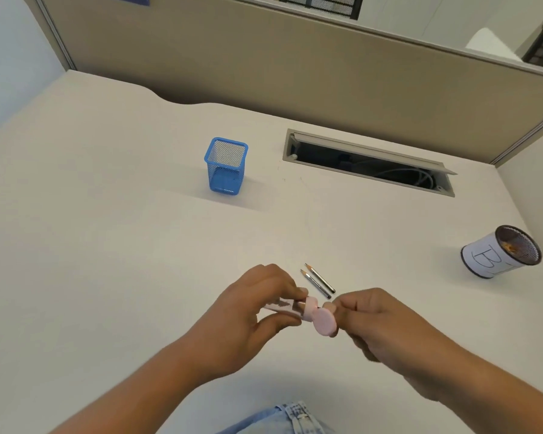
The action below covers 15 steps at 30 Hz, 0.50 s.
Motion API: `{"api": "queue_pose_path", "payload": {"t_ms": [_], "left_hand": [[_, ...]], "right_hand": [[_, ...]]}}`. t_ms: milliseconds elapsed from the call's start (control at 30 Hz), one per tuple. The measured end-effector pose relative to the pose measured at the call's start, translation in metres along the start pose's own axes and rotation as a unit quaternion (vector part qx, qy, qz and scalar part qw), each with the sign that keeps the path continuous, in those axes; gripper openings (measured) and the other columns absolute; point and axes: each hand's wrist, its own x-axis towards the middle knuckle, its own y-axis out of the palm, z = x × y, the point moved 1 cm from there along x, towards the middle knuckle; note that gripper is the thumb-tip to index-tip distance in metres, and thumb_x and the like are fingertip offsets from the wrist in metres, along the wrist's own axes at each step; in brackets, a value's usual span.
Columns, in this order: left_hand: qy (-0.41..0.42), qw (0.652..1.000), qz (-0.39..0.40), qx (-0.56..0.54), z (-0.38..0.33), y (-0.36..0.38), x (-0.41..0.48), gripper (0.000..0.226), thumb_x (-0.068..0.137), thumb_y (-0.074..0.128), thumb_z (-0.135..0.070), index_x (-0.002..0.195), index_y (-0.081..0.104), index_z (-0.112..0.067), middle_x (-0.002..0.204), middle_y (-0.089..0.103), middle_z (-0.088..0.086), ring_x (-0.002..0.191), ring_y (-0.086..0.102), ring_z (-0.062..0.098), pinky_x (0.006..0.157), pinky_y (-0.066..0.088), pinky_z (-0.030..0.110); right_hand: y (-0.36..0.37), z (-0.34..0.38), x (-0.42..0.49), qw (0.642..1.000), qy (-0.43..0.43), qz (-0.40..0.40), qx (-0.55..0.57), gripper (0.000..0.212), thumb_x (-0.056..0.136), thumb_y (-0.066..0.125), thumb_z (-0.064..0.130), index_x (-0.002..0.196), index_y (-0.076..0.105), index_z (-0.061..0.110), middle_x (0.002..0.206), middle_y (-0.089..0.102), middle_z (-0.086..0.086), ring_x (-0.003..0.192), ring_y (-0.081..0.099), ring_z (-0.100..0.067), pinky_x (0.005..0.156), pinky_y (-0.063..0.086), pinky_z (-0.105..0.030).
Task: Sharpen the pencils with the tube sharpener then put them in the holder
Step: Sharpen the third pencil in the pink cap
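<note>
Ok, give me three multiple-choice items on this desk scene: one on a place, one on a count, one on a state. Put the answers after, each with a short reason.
1. Where do the loose pencils lie?
A. Inside the blue mesh holder
B. On the desk just beyond the hands
C. In the cable slot

2. How many pencils lie loose on the desk?
A. Two
B. Four
C. None

3. What state is the tube sharpener's pink cap in?
A. Flipped open, hanging at the tube's end
B. Lying apart on the desk
C. Pressed shut on the tube

Answers:
1 B: they lie side by side on the desk, past the fingers; the blue mesh holder looks empty.
2 A: two tips show, pointing away.
3 A: the left hand grips the tube while the right hand pinches at the swung-out cap.
</note>
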Motion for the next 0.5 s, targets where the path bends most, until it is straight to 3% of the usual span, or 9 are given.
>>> {"api": "queue_pose_path", "payload": {"t_ms": [100,167,233,300,333,400,500], "left_hand": [[-0.034,0.998,-0.031,-0.037,-0.003,0.000,0.001,0.016,0.086,0.070,-0.020,0.096,0.059,-0.026,0.100,0.061,-0.020,0.096,0.061,0.011,0.080,0.045,0.015],[-0.068,0.994,-0.039,-0.071,-0.003,-0.001,0.001,0.017,0.085,0.071,-0.021,0.097,0.060,-0.023,0.097,0.063,-0.022,0.091,0.061,0.009,0.077,0.043,0.011],[-0.100,0.989,-0.033,-0.107,-0.004,0.000,0.000,0.018,0.084,0.071,-0.024,0.098,0.060,-0.026,0.095,0.065,-0.020,0.088,0.062,0.010,0.077,0.048,0.018],[-0.127,0.982,-0.025,-0.141,-0.005,0.001,-0.001,0.017,0.082,0.070,-0.027,0.096,0.060,-0.033,0.095,0.067,-0.017,0.086,0.062,0.010,0.078,0.054,0.029],[-0.130,0.980,-0.024,-0.148,-0.005,0.001,-0.001,0.017,0.082,0.070,-0.027,0.095,0.061,-0.034,0.095,0.067,-0.016,0.085,0.062,0.011,0.077,0.055,0.031],[-0.098,0.988,-0.030,-0.119,-0.003,-0.001,0.000,0.018,0.083,0.070,-0.024,0.098,0.062,-0.028,0.095,0.066,-0.018,0.085,0.063,0.011,0.074,0.052,0.023],[-0.010,0.999,-0.035,-0.033,-0.001,-0.004,0.002,0.017,0.086,0.070,-0.021,0.100,0.060,-0.025,0.099,0.061,-0.020,0.092,0.063,0.009,0.079,0.047,0.016]], "right_hand": [[-0.002,0.002,-0.002,0.979,-0.149,-0.061,-0.128,0.038,0.083,0.059,0.059,0.080,0.063,0.022,0.055,0.041,0.010,0.049,0.029,-0.008,0.045,0.024,-0.017],[-0.007,-0.001,-0.002,0.900,-0.283,-0.137,-0.302,0.023,0.093,0.053,0.051,0.087,0.061,0.030,0.066,0.051,0.013,0.057,0.042,-0.006,0.052,0.031,-0.016],[-0.011,0.000,0.000,0.805,-0.366,-0.196,-0.424,0.021,0.096,0.050,0.037,0.090,0.065,0.024,0.073,0.053,0.012,0.064,0.046,-0.009,0.053,0.036,-0.024],[-0.011,-0.004,0.003,0.759,-0.401,-0.221,-0.463,0.024,0.095,0.053,0.029,0.088,0.070,0.015,0.068,0.054,0.003,0.060,0.045,-0.020,0.048,0.036,-0.032],[-0.009,-0.005,0.005,0.761,-0.411,-0.218,-0.452,0.025,0.095,0.053,0.028,0.086,0.071,0.013,0.066,0.053,0.002,0.058,0.043,-0.021,0.048,0.035,-0.032],[-0.006,-0.005,0.006,0.807,-0.395,-0.188,-0.397,0.029,0.095,0.051,0.033,0.083,0.070,0.016,0.063,0.051,0.006,0.057,0.041,-0.015,0.050,0.034,-0.028],[0.000,-0.006,0.010,0.941,-0.220,-0.127,-0.221,0.039,0.096,0.051,0.044,0.071,0.065,0.017,0.053,0.044,0.005,0.050,0.034,-0.008,0.048,0.027,-0.022]]}}
